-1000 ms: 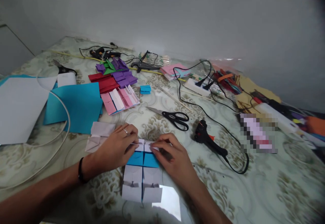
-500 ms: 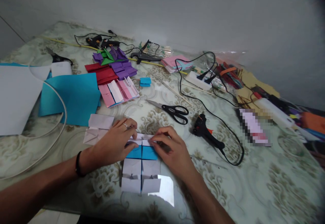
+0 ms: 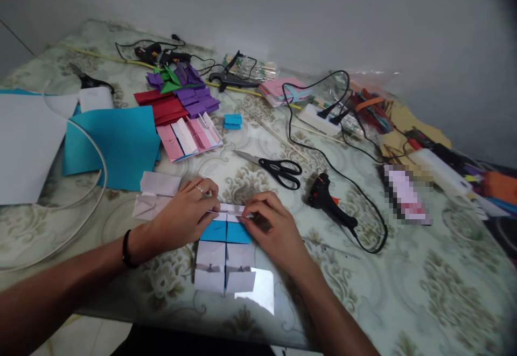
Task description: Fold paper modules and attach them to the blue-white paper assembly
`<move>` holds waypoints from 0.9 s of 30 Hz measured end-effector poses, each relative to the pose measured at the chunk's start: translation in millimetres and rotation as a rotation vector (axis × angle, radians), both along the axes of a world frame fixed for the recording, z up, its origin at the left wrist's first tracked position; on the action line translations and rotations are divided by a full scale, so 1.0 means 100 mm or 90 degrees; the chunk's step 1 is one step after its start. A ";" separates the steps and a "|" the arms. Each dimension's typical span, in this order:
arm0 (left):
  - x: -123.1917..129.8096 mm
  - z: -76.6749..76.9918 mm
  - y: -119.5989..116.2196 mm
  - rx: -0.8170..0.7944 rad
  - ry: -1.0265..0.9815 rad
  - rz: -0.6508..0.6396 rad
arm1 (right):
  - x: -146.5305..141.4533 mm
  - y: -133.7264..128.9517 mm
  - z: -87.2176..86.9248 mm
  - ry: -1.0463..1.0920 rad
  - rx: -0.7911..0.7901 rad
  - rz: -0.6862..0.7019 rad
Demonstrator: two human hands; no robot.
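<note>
A folded paper piece (image 3: 225, 253), white with a blue band, lies flat on the table in front of me. Its far end is a narrow white flap that both hands pinch. My left hand (image 3: 188, 208), with a ring and a black wristband, has its thumb and fingers closed on the flap's left side. At the right end of the same flap, my right hand (image 3: 274, 229) pinches with thumb and index finger. Another white folded paper (image 3: 155, 197) sits beside and partly behind my left hand.
Black-handled scissors (image 3: 278, 170) and a black glue gun (image 3: 331, 202) lie to the right. Pink-and-white folded paper (image 3: 189, 136), blue sheets (image 3: 113, 146), purple folded paper (image 3: 197, 102) and a white power strip (image 3: 319, 120) are farther back. A white cable (image 3: 103, 183) loops at left.
The view has tipped slightly, so most things sit a little higher in the picture. Both hands stay pinched on the white flap, with only small finger shifts.
</note>
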State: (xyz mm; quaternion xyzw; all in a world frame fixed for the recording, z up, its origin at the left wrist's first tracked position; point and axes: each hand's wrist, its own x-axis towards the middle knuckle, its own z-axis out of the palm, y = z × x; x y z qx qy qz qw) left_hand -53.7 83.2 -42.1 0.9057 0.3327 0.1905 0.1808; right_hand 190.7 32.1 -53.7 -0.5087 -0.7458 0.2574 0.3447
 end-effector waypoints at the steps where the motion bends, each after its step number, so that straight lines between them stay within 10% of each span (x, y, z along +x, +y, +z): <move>1: 0.00 0.01 0.00 0.026 0.009 -0.003 | 0.00 0.00 0.00 0.001 0.003 -0.001; 27: 0.01 0.05 -0.03 0.043 0.085 -0.067 | -0.03 -0.01 0.07 -0.011 0.049 0.034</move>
